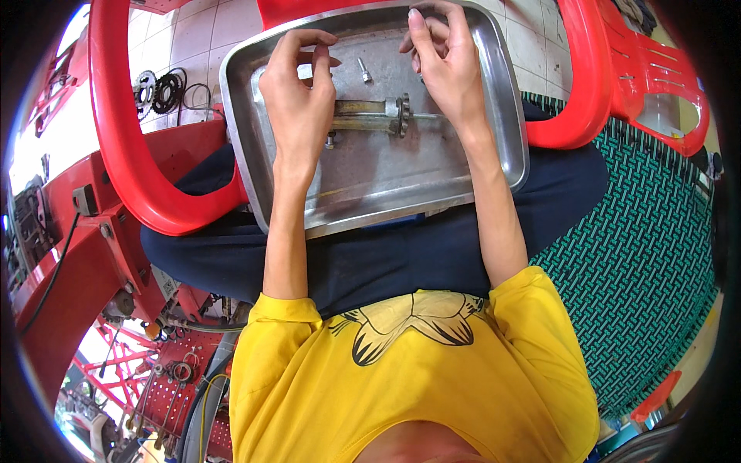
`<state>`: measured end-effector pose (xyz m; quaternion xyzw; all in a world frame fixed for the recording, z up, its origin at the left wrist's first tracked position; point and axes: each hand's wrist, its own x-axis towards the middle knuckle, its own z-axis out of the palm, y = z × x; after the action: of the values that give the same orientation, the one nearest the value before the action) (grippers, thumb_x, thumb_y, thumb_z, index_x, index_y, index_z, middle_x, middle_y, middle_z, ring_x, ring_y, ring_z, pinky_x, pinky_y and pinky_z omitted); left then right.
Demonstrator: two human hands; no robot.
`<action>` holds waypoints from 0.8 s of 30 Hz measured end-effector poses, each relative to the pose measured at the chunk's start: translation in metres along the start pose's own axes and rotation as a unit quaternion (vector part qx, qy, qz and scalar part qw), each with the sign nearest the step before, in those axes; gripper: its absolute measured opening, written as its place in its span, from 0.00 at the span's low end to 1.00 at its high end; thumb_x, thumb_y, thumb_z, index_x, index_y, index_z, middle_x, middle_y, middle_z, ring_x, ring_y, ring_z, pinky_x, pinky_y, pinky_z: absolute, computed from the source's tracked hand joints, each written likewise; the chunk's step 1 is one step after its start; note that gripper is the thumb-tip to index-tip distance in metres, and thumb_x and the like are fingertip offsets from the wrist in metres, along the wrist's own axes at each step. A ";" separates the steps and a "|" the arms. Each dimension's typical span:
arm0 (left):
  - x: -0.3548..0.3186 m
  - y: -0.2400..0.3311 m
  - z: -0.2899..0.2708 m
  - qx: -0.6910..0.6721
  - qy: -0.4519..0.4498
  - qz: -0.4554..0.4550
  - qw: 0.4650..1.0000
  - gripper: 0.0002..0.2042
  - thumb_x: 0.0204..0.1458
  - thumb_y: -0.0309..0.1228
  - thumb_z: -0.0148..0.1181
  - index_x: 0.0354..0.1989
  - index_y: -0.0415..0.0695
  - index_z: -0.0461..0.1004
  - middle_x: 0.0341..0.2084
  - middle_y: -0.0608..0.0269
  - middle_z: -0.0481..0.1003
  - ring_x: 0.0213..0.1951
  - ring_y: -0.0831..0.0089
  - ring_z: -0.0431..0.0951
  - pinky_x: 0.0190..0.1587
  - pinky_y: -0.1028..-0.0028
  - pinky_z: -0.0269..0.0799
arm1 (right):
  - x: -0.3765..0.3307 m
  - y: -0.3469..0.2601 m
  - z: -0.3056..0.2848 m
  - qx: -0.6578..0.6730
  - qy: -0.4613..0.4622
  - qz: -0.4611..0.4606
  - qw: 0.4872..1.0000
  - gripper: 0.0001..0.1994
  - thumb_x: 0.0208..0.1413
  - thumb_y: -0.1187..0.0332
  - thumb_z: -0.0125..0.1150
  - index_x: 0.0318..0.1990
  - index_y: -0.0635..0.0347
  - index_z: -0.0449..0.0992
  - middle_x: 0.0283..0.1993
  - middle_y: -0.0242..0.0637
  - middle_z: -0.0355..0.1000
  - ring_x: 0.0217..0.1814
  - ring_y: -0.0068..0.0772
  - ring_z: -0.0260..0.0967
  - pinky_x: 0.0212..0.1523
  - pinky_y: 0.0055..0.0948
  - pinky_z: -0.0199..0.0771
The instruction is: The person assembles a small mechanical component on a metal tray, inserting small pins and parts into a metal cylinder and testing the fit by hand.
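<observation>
Both my hands hover over a shallow metal tray (pixel 401 181) resting on my lap. My left hand (pixel 299 100) is loosely bent above its left side, with gaps between thumb and fingers and nothing visible in it. Towards the far right of the tray, my right hand (pixel 446 65) has curled fingers with the thumb close to them; whatever they may hold is hidden. Between the hands lies a brownish metal part with two bars (pixel 363 116) and a small toothed sprocket (pixel 403 116) at its right end. Beyond it lies a bolt (pixel 365 71); another bolt head (pixel 330 141) shows beside my left wrist.
Red plastic chair arms (pixel 127 154) curve around the tray on both sides. A green woven mat or seat (pixel 633 255) spreads at the right. Red metal frames (pixel 85 208) and a perforated red panel with tools (pixel 181 378) stand at the left. Dark sprockets (pixel 166 92) lie on the tiled floor.
</observation>
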<state>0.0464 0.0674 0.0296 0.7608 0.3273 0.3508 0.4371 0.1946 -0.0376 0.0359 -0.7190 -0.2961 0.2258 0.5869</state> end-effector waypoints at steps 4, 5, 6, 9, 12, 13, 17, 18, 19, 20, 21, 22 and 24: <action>0.001 -0.001 -0.001 0.032 0.016 0.011 0.999 0.06 0.58 0.18 0.60 0.41 0.38 0.79 0.36 0.58 0.83 0.34 0.70 0.83 0.34 0.73 0.77 | -0.001 -0.001 0.001 -0.001 -0.003 0.002 1.000 0.12 0.73 0.62 0.55 0.53 0.60 0.68 0.25 0.30 0.72 0.23 0.15 0.63 0.24 0.20 0.62; 0.001 -0.002 -0.001 0.050 0.021 0.025 0.998 0.06 0.57 0.18 0.60 0.41 0.38 0.80 0.35 0.58 0.83 0.33 0.70 0.83 0.35 0.73 0.76 | -0.001 -0.001 0.001 -0.003 -0.003 0.001 1.000 0.12 0.73 0.62 0.55 0.53 0.60 0.68 0.25 0.30 0.72 0.23 0.15 0.63 0.24 0.20 0.62; 0.001 -0.003 -0.002 0.048 0.021 0.029 0.998 0.06 0.57 0.18 0.60 0.41 0.38 0.80 0.35 0.58 0.83 0.33 0.70 0.82 0.35 0.73 0.75 | -0.001 -0.002 0.001 -0.005 -0.004 0.000 1.000 0.12 0.73 0.62 0.55 0.53 0.60 0.68 0.25 0.30 0.72 0.23 0.15 0.63 0.24 0.20 0.62; 0.000 -0.002 -0.001 0.038 0.018 0.022 0.999 0.06 0.56 0.18 0.60 0.40 0.38 0.80 0.34 0.59 0.83 0.32 0.71 0.81 0.35 0.73 0.74 | -0.001 -0.003 0.001 -0.010 -0.003 -0.002 1.000 0.12 0.73 0.62 0.55 0.53 0.60 0.68 0.25 0.30 0.72 0.23 0.15 0.64 0.24 0.20 0.62; -0.001 0.003 0.000 0.017 0.014 -0.016 1.000 0.05 0.57 0.19 0.60 0.39 0.39 0.80 0.34 0.61 0.83 0.32 0.73 0.81 0.34 0.74 0.73 | -0.001 0.000 0.001 -0.005 0.001 -0.003 1.000 0.12 0.73 0.61 0.55 0.53 0.60 0.68 0.25 0.30 0.72 0.23 0.15 0.64 0.24 0.20 0.63; -0.001 0.005 0.000 0.006 0.015 -0.023 1.000 0.05 0.57 0.19 0.60 0.39 0.39 0.80 0.34 0.61 0.83 0.33 0.73 0.81 0.33 0.74 0.73 | -0.001 0.001 0.001 -0.002 0.003 -0.004 1.000 0.12 0.73 0.61 0.54 0.53 0.60 0.68 0.25 0.30 0.72 0.23 0.15 0.64 0.24 0.20 0.63; 0.000 0.001 -0.002 0.012 0.005 -0.016 1.000 0.05 0.62 0.23 0.60 0.43 0.39 0.80 0.36 0.63 0.83 0.34 0.78 0.80 0.37 0.75 0.76 | 0.000 0.001 0.000 0.012 0.009 -0.002 1.000 0.12 0.74 0.60 0.52 0.53 0.60 0.69 0.26 0.31 0.73 0.24 0.16 0.66 0.25 0.20 0.65; 0.000 0.001 -0.002 0.010 0.007 -0.010 1.000 0.05 0.62 0.23 0.60 0.43 0.39 0.80 0.35 0.63 0.83 0.34 0.78 0.81 0.38 0.75 0.76 | 0.000 0.002 0.000 0.019 0.011 -0.005 1.000 0.12 0.75 0.60 0.51 0.53 0.60 0.69 0.26 0.31 0.73 0.24 0.17 0.67 0.25 0.20 0.65; 0.000 0.001 -0.002 0.007 0.008 -0.005 1.000 0.05 0.62 0.23 0.60 0.44 0.39 0.80 0.35 0.63 0.83 0.34 0.78 0.81 0.38 0.75 0.76 | 0.001 0.004 0.000 0.025 0.014 -0.007 1.000 0.12 0.75 0.60 0.51 0.54 0.60 0.69 0.26 0.31 0.73 0.24 0.17 0.67 0.25 0.20 0.66; 0.000 0.001 -0.001 0.004 0.009 0.000 1.000 0.05 0.62 0.23 0.60 0.44 0.39 0.79 0.35 0.63 0.83 0.34 0.78 0.81 0.39 0.75 0.76 | 0.001 0.005 -0.001 0.026 0.014 -0.011 1.000 0.12 0.75 0.60 0.50 0.54 0.60 0.69 0.26 0.32 0.73 0.24 0.17 0.68 0.25 0.20 0.66; 0.001 0.001 -0.001 0.005 0.007 -0.001 1.000 0.05 0.62 0.24 0.60 0.44 0.39 0.79 0.35 0.63 0.83 0.34 0.78 0.81 0.39 0.75 0.75 | 0.002 0.006 -0.001 0.026 0.014 -0.015 0.999 0.12 0.75 0.60 0.50 0.54 0.59 0.69 0.26 0.32 0.74 0.24 0.18 0.68 0.25 0.20 0.66; 0.000 0.002 -0.001 0.007 0.005 -0.003 1.000 0.05 0.62 0.24 0.60 0.44 0.39 0.79 0.35 0.63 0.83 0.34 0.79 0.81 0.40 0.76 0.75 | 0.002 0.006 0.000 0.028 0.014 -0.019 0.999 0.12 0.76 0.60 0.49 0.54 0.59 0.69 0.27 0.32 0.74 0.24 0.18 0.69 0.25 0.20 0.67; 0.000 0.001 -0.001 0.009 0.004 -0.002 1.000 0.06 0.62 0.24 0.60 0.44 0.39 0.79 0.34 0.63 0.83 0.34 0.79 0.80 0.41 0.76 0.74 | 0.001 0.004 -0.001 0.012 0.008 0.002 1.000 0.13 0.75 0.60 0.49 0.55 0.59 0.69 0.27 0.33 0.74 0.26 0.18 0.70 0.26 0.20 0.69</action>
<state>0.0462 0.0671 0.0308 0.7626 0.3334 0.3497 0.4301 0.1969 -0.0378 0.0322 -0.7145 -0.2869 0.2245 0.5973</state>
